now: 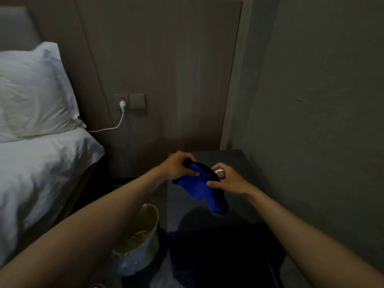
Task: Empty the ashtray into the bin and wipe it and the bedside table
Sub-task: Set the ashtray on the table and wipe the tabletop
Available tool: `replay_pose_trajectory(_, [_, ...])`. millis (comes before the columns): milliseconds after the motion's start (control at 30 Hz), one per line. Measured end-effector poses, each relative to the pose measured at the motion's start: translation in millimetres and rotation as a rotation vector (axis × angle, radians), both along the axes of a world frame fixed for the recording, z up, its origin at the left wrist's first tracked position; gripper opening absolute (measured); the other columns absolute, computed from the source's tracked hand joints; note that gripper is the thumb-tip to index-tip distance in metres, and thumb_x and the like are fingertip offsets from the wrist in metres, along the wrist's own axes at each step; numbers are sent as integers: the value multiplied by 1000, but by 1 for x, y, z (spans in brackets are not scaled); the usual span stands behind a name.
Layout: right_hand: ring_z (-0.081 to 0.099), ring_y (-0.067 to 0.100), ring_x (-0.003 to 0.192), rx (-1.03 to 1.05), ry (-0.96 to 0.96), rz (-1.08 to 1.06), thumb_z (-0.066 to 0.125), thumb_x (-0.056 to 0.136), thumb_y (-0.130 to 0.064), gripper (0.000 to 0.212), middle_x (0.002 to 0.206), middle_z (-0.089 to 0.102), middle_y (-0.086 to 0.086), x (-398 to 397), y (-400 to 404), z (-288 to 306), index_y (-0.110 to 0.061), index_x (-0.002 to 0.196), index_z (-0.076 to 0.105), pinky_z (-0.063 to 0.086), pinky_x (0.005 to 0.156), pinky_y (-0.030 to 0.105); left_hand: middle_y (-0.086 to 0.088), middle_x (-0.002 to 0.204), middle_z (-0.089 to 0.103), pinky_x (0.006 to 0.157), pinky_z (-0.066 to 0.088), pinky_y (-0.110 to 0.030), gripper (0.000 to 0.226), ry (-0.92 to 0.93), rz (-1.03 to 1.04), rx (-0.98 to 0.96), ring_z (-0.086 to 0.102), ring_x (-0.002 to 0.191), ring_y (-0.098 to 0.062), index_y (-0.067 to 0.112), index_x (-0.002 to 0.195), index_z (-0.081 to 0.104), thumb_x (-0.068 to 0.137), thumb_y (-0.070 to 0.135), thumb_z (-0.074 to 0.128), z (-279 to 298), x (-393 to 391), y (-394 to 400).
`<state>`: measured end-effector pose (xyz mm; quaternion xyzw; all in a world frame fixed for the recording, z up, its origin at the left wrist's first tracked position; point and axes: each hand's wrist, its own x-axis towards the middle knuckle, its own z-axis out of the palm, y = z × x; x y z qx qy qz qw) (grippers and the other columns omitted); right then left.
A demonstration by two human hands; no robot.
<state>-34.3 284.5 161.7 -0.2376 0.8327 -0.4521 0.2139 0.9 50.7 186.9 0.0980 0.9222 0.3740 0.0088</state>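
Note:
Above the dark bedside table (239, 161), both hands hold a black ashtray (211, 171) that is mostly covered by a blue cloth (198, 187). Only the ashtray's curved dark rim shows. My left hand (178, 167) grips the rim at its far left end, thumb on the cloth. My right hand (228, 179) pinches the cloth against the right side of the ashtray. The cloth's loose end hangs down toward the tabletop. The inside of the ashtray is hidden. The bin (143, 217) stands on the floor left of the table, with brownish debris at its bottom.
A bed with a white duvet (41, 173) and a pillow (31, 90) fills the left side. A white charger and cable (122, 106) are plugged into the wall socket behind the table. A grey wall runs close along the table's right side.

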Motion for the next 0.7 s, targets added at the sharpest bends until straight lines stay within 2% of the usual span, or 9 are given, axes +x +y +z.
replay_pose_trajectory(100, [65, 11, 97, 147, 87, 89, 80, 80, -15, 32, 103, 68, -5, 3, 1, -6, -23, 108, 66, 55, 86, 30, 3, 95, 69, 81, 53, -26, 14, -75, -19, 18, 66, 91, -11, 21, 94, 69, 85, 12, 74, -6, 1, -8])
replay_pose_trajectory(167, [64, 14, 94, 256, 118, 102, 75, 82, -7, 30, 101, 67, -3, 4, 1, -12, -18, 109, 68, 56, 89, 35, 2, 96, 67, 80, 52, -26, 15, -92, 13, -3, 65, 92, -11, 19, 93, 67, 85, 7, 71, -9, 4, -10])
replay_pose_trajectory(233, [63, 18, 99, 382, 165, 79, 69, 85, -11, 29, 104, 64, -3, 3, 5, -19, -16, 113, 66, 54, 87, 35, 3, 91, 66, 76, 51, -25, 17, -74, 46, -42, 64, 88, -8, 18, 89, 65, 82, 3, 70, -16, 6, -10])
replay_pose_trajectory(333, [61, 20, 104, 549, 240, 82, 60, 88, -18, 36, 116, 63, -2, 2, 12, -26, -25, 124, 64, 45, 79, 29, 9, 82, 63, 70, 49, -27, 24, 3, 83, -188, 61, 79, -5, 24, 80, 59, 79, 3, 71, -32, 7, -6])
replay_pose_trajectory(433, [61, 19, 90, 582, 295, 47, 57, 90, -14, 20, 108, 65, 3, -1, 19, -37, -31, 94, 67, 42, 65, 23, 11, 93, 57, 75, 51, -33, 19, 39, 70, -437, 56, 91, -10, 28, 86, 59, 80, 23, 75, -49, 3, -4])
replay_pose_trajectory(467, [60, 19, 89, 578, 331, 7, 57, 91, -12, 18, 108, 63, 4, -2, 21, -42, -28, 91, 67, 38, 62, 21, 11, 96, 52, 75, 49, -33, 18, 58, 58, -501, 53, 93, -10, 27, 90, 59, 80, 27, 75, -56, 1, -2])
replay_pose_trajectory(533, [56, 16, 93, 548, 423, -76, 57, 93, -13, 23, 120, 56, 2, -3, 25, -50, -21, 111, 68, 41, 69, 20, 7, 100, 51, 73, 45, -31, 19, 82, 87, -551, 52, 91, -13, 24, 95, 60, 83, 29, 74, -68, -5, 6])
replay_pose_trajectory(600, [56, 16, 103, 534, 515, -137, 58, 95, -14, 31, 128, 50, 1, -5, 30, -58, -20, 126, 62, 46, 81, 22, 1, 102, 58, 73, 46, -31, 18, 76, 167, -505, 58, 92, -18, 21, 95, 60, 85, 25, 74, -80, -14, 17])
replay_pose_trajectory(700, [54, 17, 105, 544, 663, -156, 61, 93, -11, 34, 126, 49, 5, -7, 37, -65, -16, 127, 61, 36, 73, 15, -5, 93, 65, 74, 52, -37, 23, 24, 297, -264, 64, 90, -25, 19, 85, 56, 80, 13, 78, -101, -34, 30])
